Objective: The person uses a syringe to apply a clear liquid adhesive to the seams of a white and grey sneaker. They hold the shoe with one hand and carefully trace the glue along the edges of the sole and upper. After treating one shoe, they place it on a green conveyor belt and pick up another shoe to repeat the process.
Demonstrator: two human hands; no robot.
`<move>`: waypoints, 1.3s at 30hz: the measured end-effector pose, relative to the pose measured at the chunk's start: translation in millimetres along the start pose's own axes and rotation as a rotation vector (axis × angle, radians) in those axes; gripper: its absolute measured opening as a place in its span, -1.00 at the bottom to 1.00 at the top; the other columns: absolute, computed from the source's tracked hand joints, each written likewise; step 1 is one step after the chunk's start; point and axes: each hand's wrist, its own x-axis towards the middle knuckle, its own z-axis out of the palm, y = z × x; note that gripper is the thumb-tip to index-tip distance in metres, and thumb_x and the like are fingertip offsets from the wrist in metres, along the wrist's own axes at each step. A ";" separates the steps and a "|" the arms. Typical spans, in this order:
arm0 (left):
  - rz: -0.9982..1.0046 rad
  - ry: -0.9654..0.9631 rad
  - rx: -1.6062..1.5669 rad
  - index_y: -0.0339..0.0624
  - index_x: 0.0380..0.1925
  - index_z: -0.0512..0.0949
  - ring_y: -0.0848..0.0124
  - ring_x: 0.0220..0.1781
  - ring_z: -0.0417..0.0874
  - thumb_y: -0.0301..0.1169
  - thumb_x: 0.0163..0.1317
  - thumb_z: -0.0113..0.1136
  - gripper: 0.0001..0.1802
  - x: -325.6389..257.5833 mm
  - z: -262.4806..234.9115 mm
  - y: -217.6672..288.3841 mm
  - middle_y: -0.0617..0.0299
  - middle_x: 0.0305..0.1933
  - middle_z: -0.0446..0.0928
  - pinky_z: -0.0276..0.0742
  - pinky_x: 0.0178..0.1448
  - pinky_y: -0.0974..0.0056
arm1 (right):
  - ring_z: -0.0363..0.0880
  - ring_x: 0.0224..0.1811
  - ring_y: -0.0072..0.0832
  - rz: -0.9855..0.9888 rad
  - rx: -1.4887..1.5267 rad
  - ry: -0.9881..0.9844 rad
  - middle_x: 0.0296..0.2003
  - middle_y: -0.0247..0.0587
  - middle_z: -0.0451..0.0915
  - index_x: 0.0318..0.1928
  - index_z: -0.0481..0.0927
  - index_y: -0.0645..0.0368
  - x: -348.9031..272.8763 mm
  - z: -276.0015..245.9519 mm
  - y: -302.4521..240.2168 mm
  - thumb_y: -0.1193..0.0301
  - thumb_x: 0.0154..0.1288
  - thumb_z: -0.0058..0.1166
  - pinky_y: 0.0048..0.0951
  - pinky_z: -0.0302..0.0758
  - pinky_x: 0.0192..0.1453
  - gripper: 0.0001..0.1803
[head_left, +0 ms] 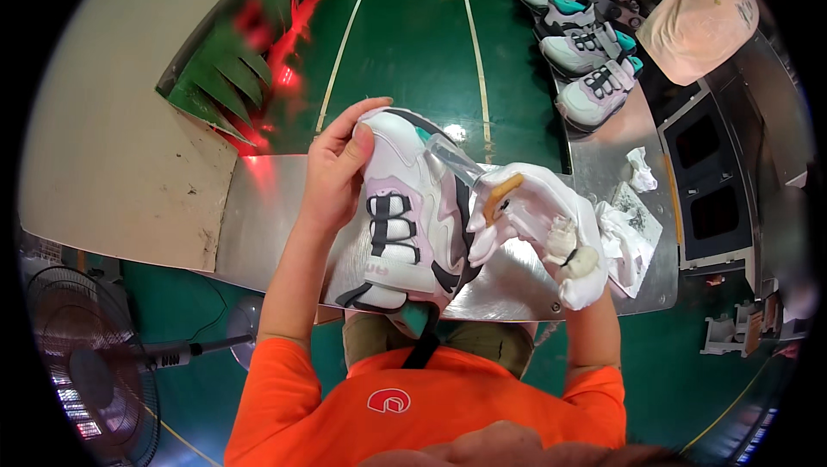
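Note:
A white, lilac and black sneaker (412, 157) lies between my hands above the metal ledge, toe away from me and heel near my waist. My left hand (343, 161), bare, grips its toe end, thumb on top and fingers at the edge. My right hand (538, 217) wears a white glove with a tan covering on one finger. It is closed around a clear plastic piece (454, 159), whose far end meets the sneaker's side near the toe. What kind of tool this is, I cannot make out. Black elastic laces and a strap cross the sneaker's upper.
A green conveyor belt (413, 53) runs ahead beyond the metal ledge (267, 208). Several similar sneakers (596, 92) line its right side. Crumpled white cloths (622, 239) lie on the right. Green cut flaps (228, 84) hang at left, a fan (90, 364) below. Another person's sleeve (702, 23) shows far right.

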 end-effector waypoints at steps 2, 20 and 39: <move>-0.015 0.070 -0.042 -0.36 0.24 0.44 0.48 0.03 0.62 -0.27 0.47 0.12 -0.53 0.6 -6.8 -6.9 0.17 0.04 0.61 0.52 0.13 0.38 | 0.67 -0.16 -0.15 -0.018 -0.041 0.059 -0.04 0.16 0.54 0.30 0.29 0.51 4.1 -2.5 10.3 0.01 -0.40 0.58 -0.18 0.67 -0.10 0.26; -0.195 0.421 -0.157 -0.40 0.10 0.50 0.43 0.00 0.66 -0.22 0.51 0.06 -0.57 3.5 -19.8 -26.3 0.12 -0.01 0.63 0.56 0.13 0.34 | 0.63 -0.08 -0.14 0.167 0.025 0.212 -0.09 0.20 0.55 0.22 0.33 0.63 -38.8 -24.6 35.9 0.01 -0.35 0.47 -0.18 0.68 -0.07 0.18; -0.200 0.401 -0.255 -0.32 0.02 0.56 0.48 -0.07 0.65 -0.22 0.49 0.09 -0.64 3.2 -25.6 -32.2 0.20 -0.07 0.65 0.57 0.06 0.36 | 0.59 -0.21 -0.04 0.075 -0.031 0.195 -0.10 0.23 0.50 0.27 0.22 0.54 -62.5 -30.8 42.3 -0.15 -0.33 0.46 -0.11 0.63 -0.24 0.28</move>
